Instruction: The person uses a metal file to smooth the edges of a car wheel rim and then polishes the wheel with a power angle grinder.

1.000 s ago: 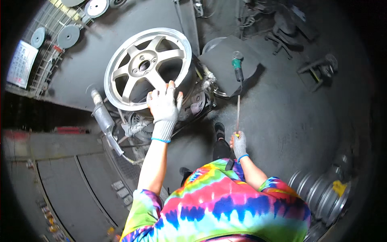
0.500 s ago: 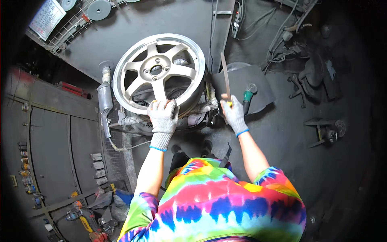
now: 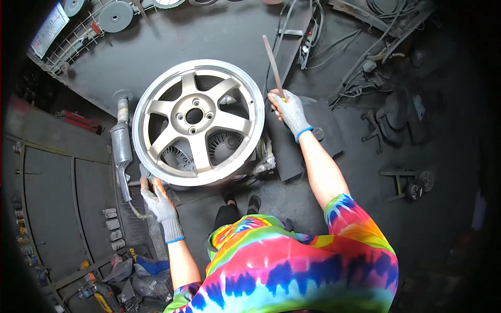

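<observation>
Lifted higher, the right hand (image 3: 293, 112) has its fingers closed on a thin file-like tool (image 3: 273, 64); the left hand (image 3: 163, 209) has moved to the lower-left edge of the pale wheel (image 3: 198, 152), fingers loosely open — contact unclear. Face-up between them, it likely wants firm steadying.

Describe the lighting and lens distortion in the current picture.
In the head view, the wheel and tie-dye shirt are brightly lit; in the head view, the corners fall to black; in the head view, fisheye bending bows the edges of the grey panels at left.
</observation>
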